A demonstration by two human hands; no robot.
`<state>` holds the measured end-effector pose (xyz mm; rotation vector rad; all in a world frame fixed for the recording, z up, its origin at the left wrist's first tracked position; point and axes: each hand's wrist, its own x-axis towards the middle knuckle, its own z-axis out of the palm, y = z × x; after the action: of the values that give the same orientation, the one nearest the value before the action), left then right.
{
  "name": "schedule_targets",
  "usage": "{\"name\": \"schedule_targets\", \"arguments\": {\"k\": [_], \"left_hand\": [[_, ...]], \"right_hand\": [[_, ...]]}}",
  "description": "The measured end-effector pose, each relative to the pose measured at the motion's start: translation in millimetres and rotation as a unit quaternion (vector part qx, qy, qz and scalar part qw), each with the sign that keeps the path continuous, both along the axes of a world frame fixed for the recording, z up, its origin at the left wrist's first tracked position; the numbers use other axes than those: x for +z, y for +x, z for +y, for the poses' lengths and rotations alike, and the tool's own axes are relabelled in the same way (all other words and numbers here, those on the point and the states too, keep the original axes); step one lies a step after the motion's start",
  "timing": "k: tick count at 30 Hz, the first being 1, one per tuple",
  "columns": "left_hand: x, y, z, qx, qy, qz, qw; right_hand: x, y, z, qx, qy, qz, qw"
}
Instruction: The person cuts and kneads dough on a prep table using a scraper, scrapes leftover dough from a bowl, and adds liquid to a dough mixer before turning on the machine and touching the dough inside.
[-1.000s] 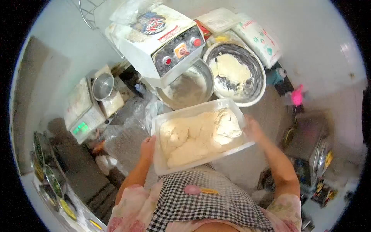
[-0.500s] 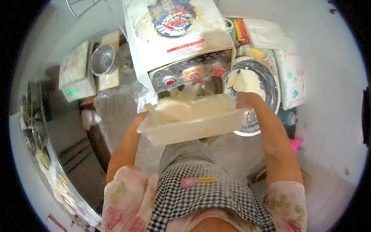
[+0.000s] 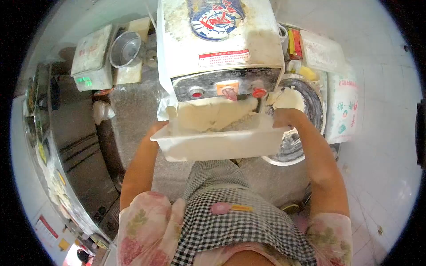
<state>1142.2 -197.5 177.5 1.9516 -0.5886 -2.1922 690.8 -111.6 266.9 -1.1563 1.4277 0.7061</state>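
I hold a white plastic tub (image 3: 222, 146) at its two ends, in front of a white floury machine (image 3: 222, 48). My left hand (image 3: 159, 128) is closed on the left end of the rim. At the right end, my right hand (image 3: 289, 118) grips the rim with bent fingers. Pale dough (image 3: 206, 114) shows behind the tub's near wall, just below the machine's black control panel (image 3: 184, 84). The near wall hides the tub's floor, and I cannot tell how much dough rests in the tub or in the machine.
Right of the machine stands a large round basin (image 3: 315, 104) with pale dough (image 3: 290, 98) in it. Beside it lies a printed white sack (image 3: 344, 106). To the left are a scale (image 3: 92, 57) with green digits and a metal bowl (image 3: 126, 48).
The tub has come to a more level line from left to right, and more dough shows along the machine's underside. Both hands keep their hold; the camera view has shifted.
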Motion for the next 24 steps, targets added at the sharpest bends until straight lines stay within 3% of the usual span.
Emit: {"name": "schedule_targets", "arguments": {"k": [3, 6, 9, 12, 15, 19, 21, 23, 24], "left_hand": [[17.4, -12.2, 3.6, -0.047, -0.049, 0.019, 0.998], [22.2, -10.8, 11.4, -0.068, -0.068, 0.052, 0.994], [21.7, -5.1, 14.3, -0.057, -0.033, 0.040, 0.997], [9.8, -3.9, 15.2, -0.043, 0.018, 0.014, 0.999], [2.5, -10.3, 21.8, -0.034, 0.029, -0.035, 0.998], [22.1, -35.3, 46.7, -0.101, -0.057, -0.062, 0.991], [-26.9, -20.6, 67.3, -0.055, -0.103, 0.033, 0.993], [32.8, -78.1, 80.8, -0.037, -0.075, 0.019, 0.996], [33.8, -95.7, 90.5, -0.074, -0.085, 0.013, 0.994]], "right_hand": [[4.7, 0.7, 13.3, -0.112, -0.015, -0.010, 0.994], [5.0, 0.5, 25.2, -0.148, -0.017, -0.008, 0.989], [-1.3, -0.6, 40.1, -0.186, -0.024, -0.008, 0.982], [-20.1, -8.1, 64.2, -0.182, -0.114, -0.026, 0.976], [-6.4, -7.9, 78.2, -0.226, -0.053, -0.015, 0.973], [-56.3, -28.6, 159.6, -0.304, -0.167, -0.037, 0.937], [-84.5, -34.2, 208.9, -0.360, -0.154, -0.012, 0.920], [-101.9, -51.6, 249.3, -0.356, -0.156, -0.010, 0.921], [-93.0, -57.9, 261.5, -0.316, -0.184, 0.001, 0.931]]}}
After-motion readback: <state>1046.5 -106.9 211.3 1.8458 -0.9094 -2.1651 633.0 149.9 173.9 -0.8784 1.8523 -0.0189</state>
